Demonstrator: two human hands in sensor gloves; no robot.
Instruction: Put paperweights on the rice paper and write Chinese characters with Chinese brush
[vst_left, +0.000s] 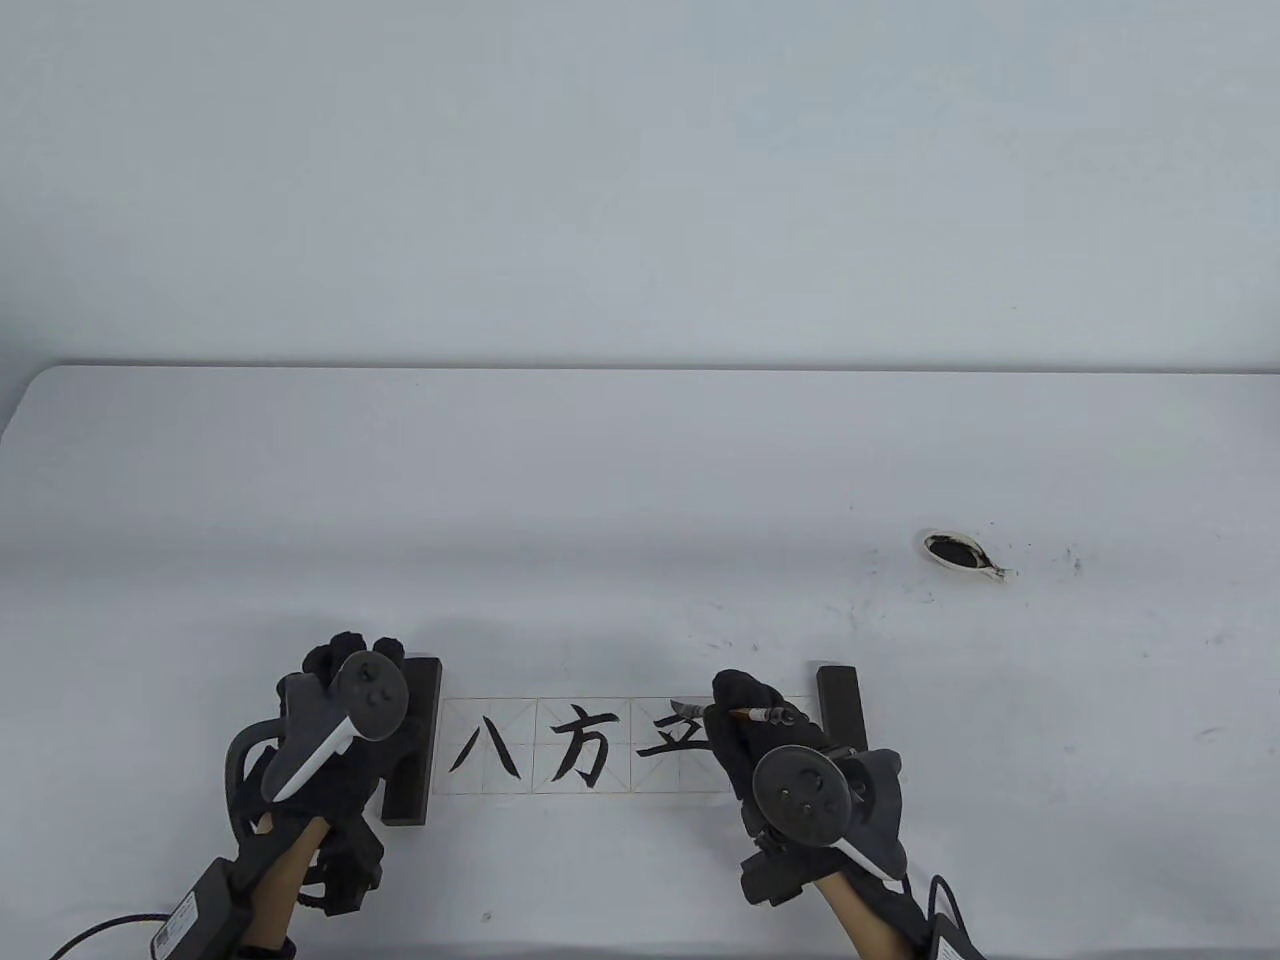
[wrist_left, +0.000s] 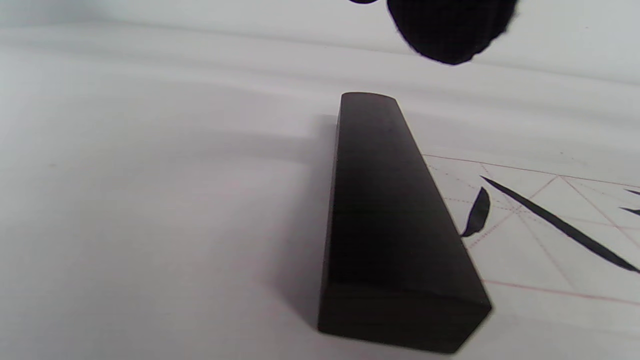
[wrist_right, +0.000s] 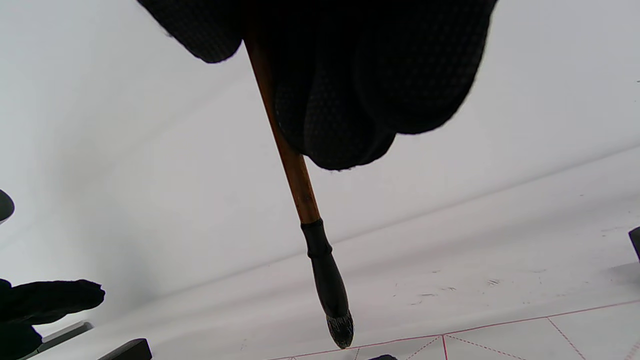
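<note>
Rice paper (vst_left: 590, 745) lies at the bench's near edge, a dark paperweight (vst_left: 412, 740) on each end. Left hand (vst_left: 335, 735) rests, fingers relaxed, on the left weight. Right hand (vst_left: 765, 745) grips the brush (wrist_right: 300, 185), tip just above the paper. Ink dish (vst_left: 962, 556) toward the right edge.

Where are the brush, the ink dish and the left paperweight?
brush (wrist_right: 292, 165): right wrist view, on its brown shaft.
ink dish (vst_left: 955, 550): table view, on its inky middle.
left paperweight (wrist_left: 385, 210): left wrist view, on its top face.
</note>
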